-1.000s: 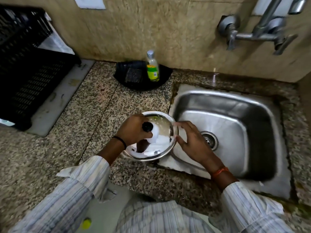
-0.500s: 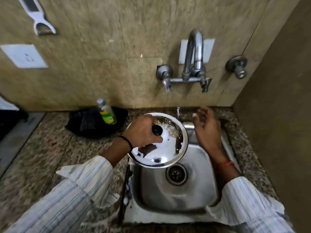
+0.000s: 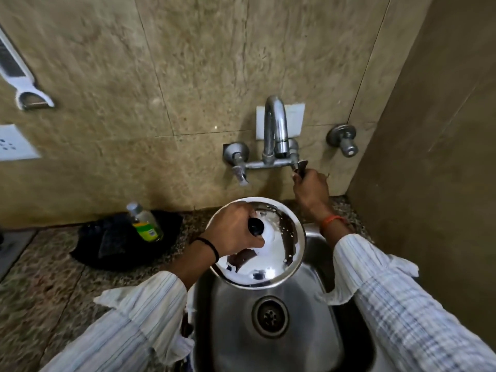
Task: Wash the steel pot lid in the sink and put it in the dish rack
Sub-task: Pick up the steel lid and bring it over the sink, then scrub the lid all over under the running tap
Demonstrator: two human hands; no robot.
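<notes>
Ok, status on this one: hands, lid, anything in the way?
Left hand gripping lid knob. Right hand on right tap handle. Soapy lid held over sink, no water visible. Nothing in the way.

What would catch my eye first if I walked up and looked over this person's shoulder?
Most likely the shiny steel lid, smeared with white suds, which the left hand holds by its black knob over the steel sink. Next, the right hand gripping the right tap handle of the wall faucet, with no water visibly running. At the left, a small soap bottle stands in a black dish on the counter.
</notes>
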